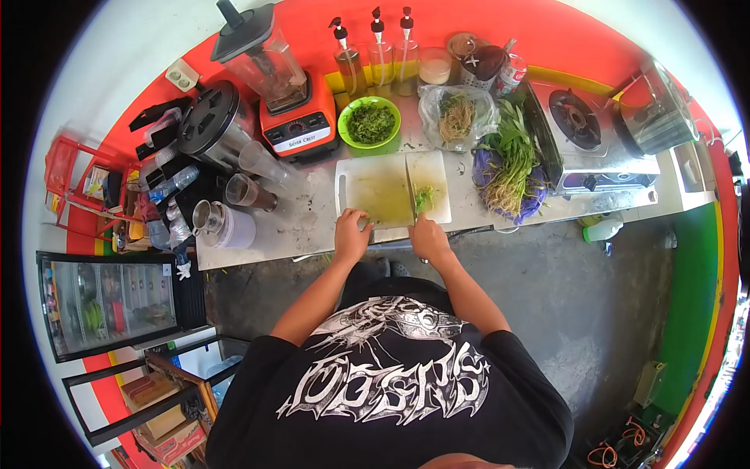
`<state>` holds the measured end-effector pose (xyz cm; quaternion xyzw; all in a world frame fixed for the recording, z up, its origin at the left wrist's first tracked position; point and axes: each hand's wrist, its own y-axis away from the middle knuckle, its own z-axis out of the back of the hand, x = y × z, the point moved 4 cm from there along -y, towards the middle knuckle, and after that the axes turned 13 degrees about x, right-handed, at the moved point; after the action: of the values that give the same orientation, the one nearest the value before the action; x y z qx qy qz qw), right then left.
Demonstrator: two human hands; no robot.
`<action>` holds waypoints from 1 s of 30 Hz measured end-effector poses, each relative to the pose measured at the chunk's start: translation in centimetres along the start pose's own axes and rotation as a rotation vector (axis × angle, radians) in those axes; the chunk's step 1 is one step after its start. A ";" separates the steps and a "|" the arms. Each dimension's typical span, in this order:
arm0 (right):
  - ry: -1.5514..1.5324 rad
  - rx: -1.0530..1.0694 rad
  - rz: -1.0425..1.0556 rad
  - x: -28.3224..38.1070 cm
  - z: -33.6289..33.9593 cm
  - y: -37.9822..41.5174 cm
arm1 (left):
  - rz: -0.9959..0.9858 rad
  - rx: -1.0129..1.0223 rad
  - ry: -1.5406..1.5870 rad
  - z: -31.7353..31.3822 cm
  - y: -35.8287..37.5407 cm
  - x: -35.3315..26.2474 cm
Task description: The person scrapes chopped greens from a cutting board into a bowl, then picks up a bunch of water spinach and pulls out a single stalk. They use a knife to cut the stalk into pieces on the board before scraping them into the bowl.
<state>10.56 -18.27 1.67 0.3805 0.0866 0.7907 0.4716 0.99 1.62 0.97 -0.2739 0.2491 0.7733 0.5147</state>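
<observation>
A white cutting board lies on the metal counter, its surface stained yellow-green. My right hand is closed around the handle of a knife, whose blade lies across the board and points away from me. Just right of the blade sits a small heap of chopped greens. My left hand has its fingers curled at the board's near left edge and seems to grip it. Beyond the board stands a lime-green bowl filled with chopped leaves.
Right of the board, leafy greens with roots lie on purple plastic, near a clear bag of roots. A gas stove stands farther right. An orange blender, pump bottles and cups line the back and left.
</observation>
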 end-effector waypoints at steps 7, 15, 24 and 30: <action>-0.074 0.144 0.295 2.3 -2.0 -0.4 | 0.041 -0.069 0.031 0.8 0.0 0.9; 0.041 0.166 0.339 3.8 -4.3 -0.8 | 0.055 -0.103 -0.047 1.7 1.2 2.2; -0.057 -0.075 0.065 -1.6 0.6 0.7 | -0.032 -0.037 -0.069 1.1 0.5 1.0; -0.072 -0.063 0.150 -0.1 2.8 1.7 | -0.297 0.037 -0.086 -0.7 -2.3 -4.2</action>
<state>11.34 -19.84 4.39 0.3993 0.0159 0.8120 0.4254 4.64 -0.83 3.13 -0.2648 0.1978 0.6949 0.6387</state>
